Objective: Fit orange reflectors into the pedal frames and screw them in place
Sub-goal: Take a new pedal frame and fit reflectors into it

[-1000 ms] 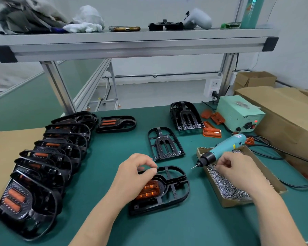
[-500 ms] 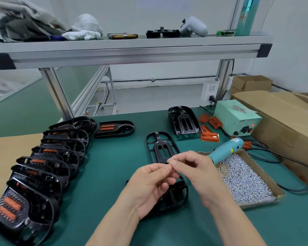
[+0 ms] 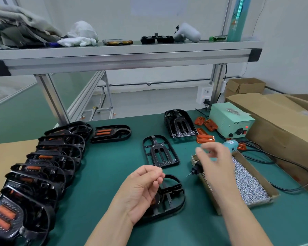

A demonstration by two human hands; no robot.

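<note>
– As the pedal frame (image 3: 169, 194) is the item under work, where does it lie and how does it look?

– It lies flat on the green table (image 3: 105, 174), near the front edge and just left of the box. It is black, with open ribs. A sliver of orange reflector (image 3: 153, 202) shows inside it below the left hand (image 3: 142, 190); the rest of that part is hidden.

– Other stock on the table?

– A bare frame (image 3: 160, 151) lies just beyond it, and a second bare frame (image 3: 180, 124) further back. Loose reflectors (image 3: 205, 139) lie beside the rear one, near a green power unit (image 3: 231, 121). A row of pedals (image 3: 48, 162) with orange already in place stands overlapped along the left side. A single pedal (image 3: 110, 133) lies flat at the row's far end.

– Containers?

– One shallow cardboard box (image 3: 272, 197) at the right, holding a bed of small silver screws (image 3: 247, 185). A teal screwdriver (image 3: 229, 144) crosses the box's far left corner, and its black tip points past the rim toward the frame.

– Hands?

– The left hand is raised over the frame, palm turned up, with thumb and forefinger pinched narrow. Anything between them is too small to make out. The right hand (image 3: 215, 162) is blurred and sits over the screwdriver's body with its fingers loosely spread. I cannot tell whether it grips the tool.
</note>
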